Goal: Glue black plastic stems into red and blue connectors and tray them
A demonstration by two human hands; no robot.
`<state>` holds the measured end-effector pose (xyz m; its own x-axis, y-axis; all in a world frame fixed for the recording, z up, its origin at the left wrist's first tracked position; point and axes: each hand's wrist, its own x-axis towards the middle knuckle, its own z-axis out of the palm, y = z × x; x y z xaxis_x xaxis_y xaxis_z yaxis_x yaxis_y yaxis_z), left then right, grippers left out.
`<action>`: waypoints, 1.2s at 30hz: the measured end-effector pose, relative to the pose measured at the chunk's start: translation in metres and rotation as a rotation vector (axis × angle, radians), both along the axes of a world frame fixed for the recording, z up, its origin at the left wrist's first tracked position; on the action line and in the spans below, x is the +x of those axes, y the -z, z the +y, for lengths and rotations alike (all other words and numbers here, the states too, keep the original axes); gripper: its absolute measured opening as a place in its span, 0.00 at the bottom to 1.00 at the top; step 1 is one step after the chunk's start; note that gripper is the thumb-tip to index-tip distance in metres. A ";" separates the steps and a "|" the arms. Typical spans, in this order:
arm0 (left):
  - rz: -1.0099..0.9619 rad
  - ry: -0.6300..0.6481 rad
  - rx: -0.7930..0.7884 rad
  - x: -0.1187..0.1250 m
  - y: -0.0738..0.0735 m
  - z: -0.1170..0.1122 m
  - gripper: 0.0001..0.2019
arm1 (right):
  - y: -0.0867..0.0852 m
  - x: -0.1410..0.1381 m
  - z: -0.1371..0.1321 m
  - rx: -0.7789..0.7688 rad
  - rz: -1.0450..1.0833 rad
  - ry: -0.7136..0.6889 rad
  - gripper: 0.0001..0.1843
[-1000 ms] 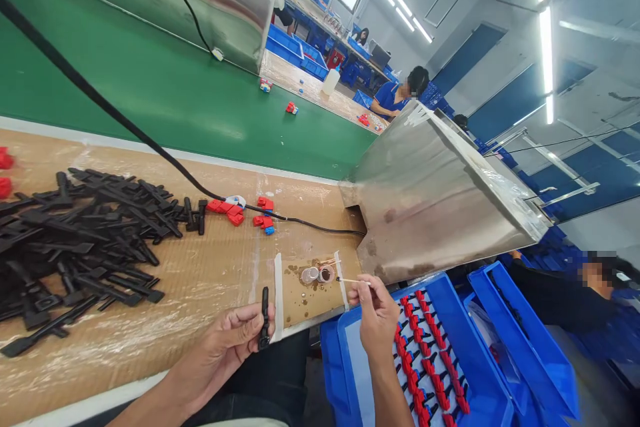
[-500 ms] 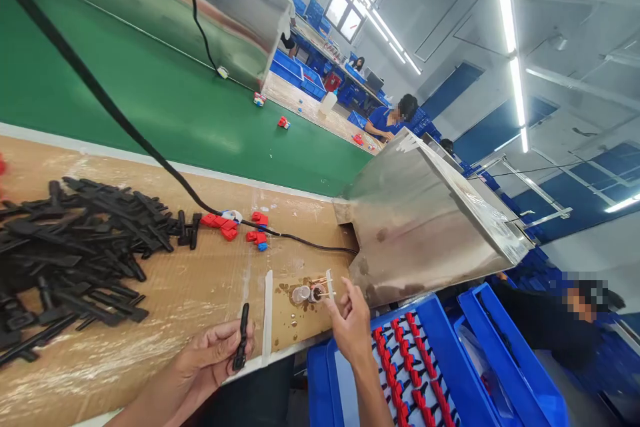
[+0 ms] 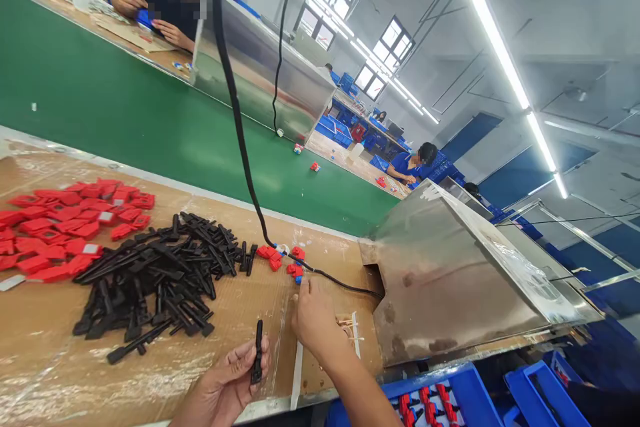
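Note:
My left hand [image 3: 233,377] pinches a slim black plastic part [image 3: 257,352] upright between thumb and fingers, above the table's front edge. My right hand [image 3: 315,319] reaches across the cardboard, back of the hand upward, fingers stretched forward and partly hidden. Its fingertips are beside a small red and blue plastic piece [image 3: 296,271]; whether they touch it I cannot tell. Another red piece [image 3: 271,256] lies to the left, near a black cable. Behind my right wrist, a small cup with cotton swabs [image 3: 346,327] is partly covered.
A heap of black parts [image 3: 165,273] and a pile of red pieces [image 3: 65,223] lie on the left. A green belt [image 3: 200,140] runs behind. A metal housing [image 3: 450,280] stands right, above a blue crate [image 3: 470,390] of assembled pieces. Co-workers sit across the belt.
My right hand has moved from beside the cups to the red pieces. My left hand still holds the black part. The view has swung left, bringing the red pile into sight.

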<state>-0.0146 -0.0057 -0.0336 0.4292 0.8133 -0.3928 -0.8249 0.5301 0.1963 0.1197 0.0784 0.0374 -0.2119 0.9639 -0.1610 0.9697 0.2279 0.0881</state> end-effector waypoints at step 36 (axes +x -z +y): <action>0.029 -0.012 -0.009 0.002 0.020 -0.004 0.18 | 0.007 0.043 -0.068 -0.759 1.723 0.497 0.30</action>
